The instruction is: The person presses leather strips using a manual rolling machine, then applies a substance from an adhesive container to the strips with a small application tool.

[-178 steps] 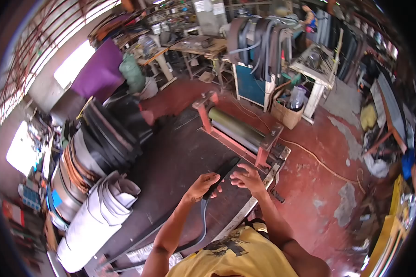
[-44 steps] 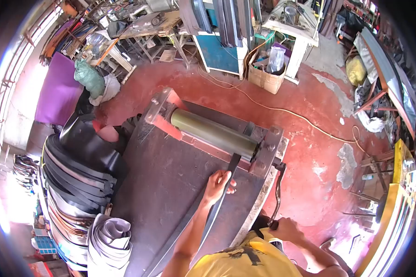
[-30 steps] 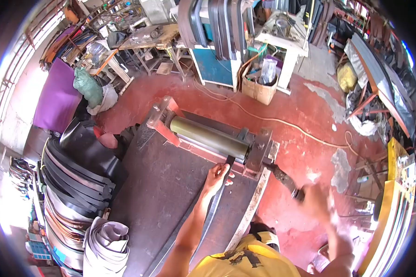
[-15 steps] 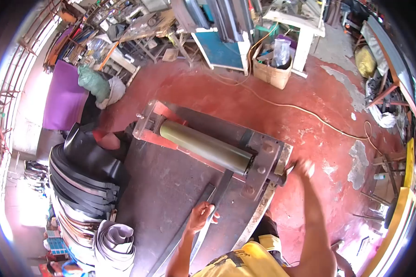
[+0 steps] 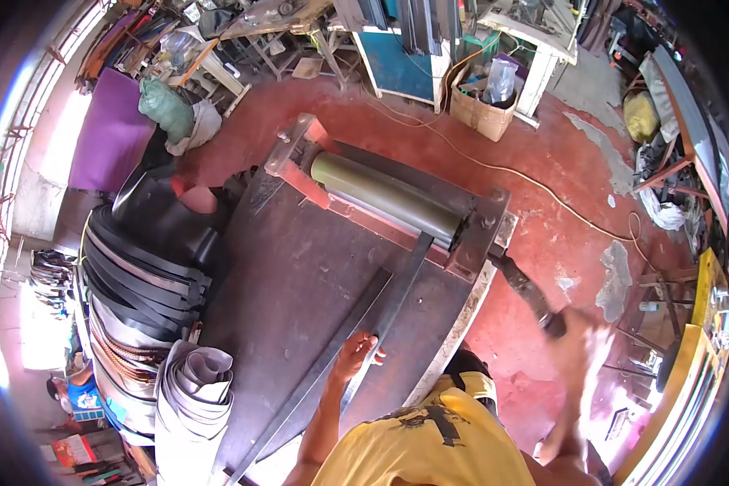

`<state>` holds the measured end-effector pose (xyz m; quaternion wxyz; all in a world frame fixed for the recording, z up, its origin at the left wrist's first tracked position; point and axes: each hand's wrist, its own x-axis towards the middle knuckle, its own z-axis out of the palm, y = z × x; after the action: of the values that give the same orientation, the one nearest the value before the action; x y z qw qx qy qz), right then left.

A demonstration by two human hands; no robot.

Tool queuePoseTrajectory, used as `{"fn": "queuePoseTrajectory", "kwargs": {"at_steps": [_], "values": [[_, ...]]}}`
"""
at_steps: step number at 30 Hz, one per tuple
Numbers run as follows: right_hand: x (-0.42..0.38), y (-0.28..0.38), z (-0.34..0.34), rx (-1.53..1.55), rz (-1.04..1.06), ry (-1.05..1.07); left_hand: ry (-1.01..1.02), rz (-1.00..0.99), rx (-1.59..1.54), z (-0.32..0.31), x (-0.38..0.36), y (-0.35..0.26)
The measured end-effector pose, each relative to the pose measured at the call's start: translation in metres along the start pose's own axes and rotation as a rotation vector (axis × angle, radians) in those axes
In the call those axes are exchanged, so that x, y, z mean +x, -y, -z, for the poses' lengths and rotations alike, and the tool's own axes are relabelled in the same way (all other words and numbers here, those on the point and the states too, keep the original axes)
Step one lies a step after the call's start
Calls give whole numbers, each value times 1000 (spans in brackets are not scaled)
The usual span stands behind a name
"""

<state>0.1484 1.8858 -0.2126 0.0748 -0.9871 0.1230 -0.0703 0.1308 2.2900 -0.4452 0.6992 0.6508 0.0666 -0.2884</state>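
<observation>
A roller machine with a long olive roller (image 5: 387,194) stands on the dark table (image 5: 275,275). One end of a black strip (image 5: 407,283) meets the roller near its right end. My left hand (image 5: 356,356) is closed round that strip lower down, near the yellow shirt. Another dark strip (image 5: 332,348) lies alongside on the table, to the left. At the machine's right side a dark crank handle (image 5: 526,287) points down and outward. My right hand (image 5: 579,344), blurred, is closed at the handle's outer end.
Stacked black sheets (image 5: 138,283) and a grey roll (image 5: 194,381) lie left of the table. A cardboard box (image 5: 482,113) and a blue-panelled cabinet (image 5: 397,66) stand beyond. An orange cable (image 5: 535,188) crosses the red floor. A yellow frame (image 5: 688,356) is at the right.
My right hand has swung down and outward, and the crank handle now shows pointing that way. The machine sits higher in view. My left hand still holds the strip.
</observation>
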Motion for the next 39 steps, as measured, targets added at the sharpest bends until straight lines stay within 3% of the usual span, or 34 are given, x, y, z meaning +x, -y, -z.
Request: {"fn": "queuePoseTrajectory", "kwargs": {"at_steps": [5, 10, 12, 15, 17, 19, 20, 21, 22, 25, 29, 32, 34, 35, 37, 39], "values": [[-21, -4, -11, -17, 26, 1, 9, 7, -9, 1, -2, 0], [102, -43, -7, -80, 17, -267, 9, -11, -25, -7, 14, -10], [163, -74, -39, -165, -50, -174, 6, -5, -27, -11, 23, -17], [227, -121, -131, -240, -28, 17, -22, -21, -7, -19, 42, -32], [229, -206, -341, -366, 106, -433, -37, -39, 3, -24, 57, -38], [161, -183, -414, -757, 462, -1083, -67, -13, 30, -34, 71, -58], [110, -160, -417, -580, 441, -567, -80, 3, 37, -40, 78, -68], [61, -133, -416, -259, 196, 37, -88, 27, 40, -43, 80, -75], [10, -107, -415, -126, -100, 396, -59, -18, 62, -46, 84, -81], [-16, -51, -325, 72, -215, 771, -56, -4, -13, -53, 94, -91], [-78, -19, -247, 219, -195, 899, -44, -39, -35, -57, 107, -97], [-89, -8, -154, 183, -49, 971, -48, -93, -32, -68, 118, -114], [-62, -1, -64, 284, 12, 821, -36, -141, -37, -72, 131, -116], [-45, -2, -32, 279, 104, 638, -26, -166, -19, -73, 138, -114], [8, 9, 32, 168, -13, 505, 2, -179, -102, -74, 149, -119], [58, -23, 30, -62, 153, 213, -13, -172, -122, -80, 154, -132]]}}
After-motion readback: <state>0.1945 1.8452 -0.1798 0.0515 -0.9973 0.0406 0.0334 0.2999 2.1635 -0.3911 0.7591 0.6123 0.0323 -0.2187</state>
